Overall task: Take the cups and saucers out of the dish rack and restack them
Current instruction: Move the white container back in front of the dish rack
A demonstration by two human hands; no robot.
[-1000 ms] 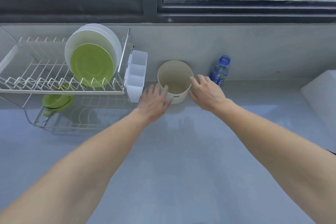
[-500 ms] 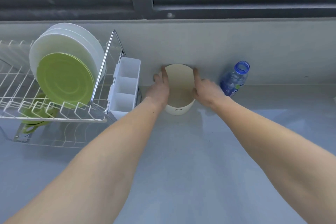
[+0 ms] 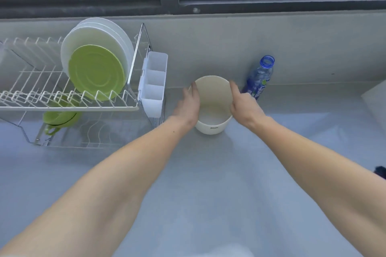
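beside the dish rack (image 3: 69, 108), both hands clasp the cream pot (image 3: 213, 125).

- 1 dish rack (image 3: 69, 108)
- 1 green saucer (image 3: 96, 71)
- white plates (image 3: 98, 35): 2+, exact count unclear
- 1 green cup (image 3: 60, 116)
- 1 cream container (image 3: 212, 106)
- 1 bottle (image 3: 260, 77)
- 1 cutlery caddy (image 3: 153, 83)
- 2 hands (image 3: 189, 104)

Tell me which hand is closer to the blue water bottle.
The right hand. It is on the right side of the cream container, just left of the blue water bottle. The left hand is on the container's far side from the bottle.
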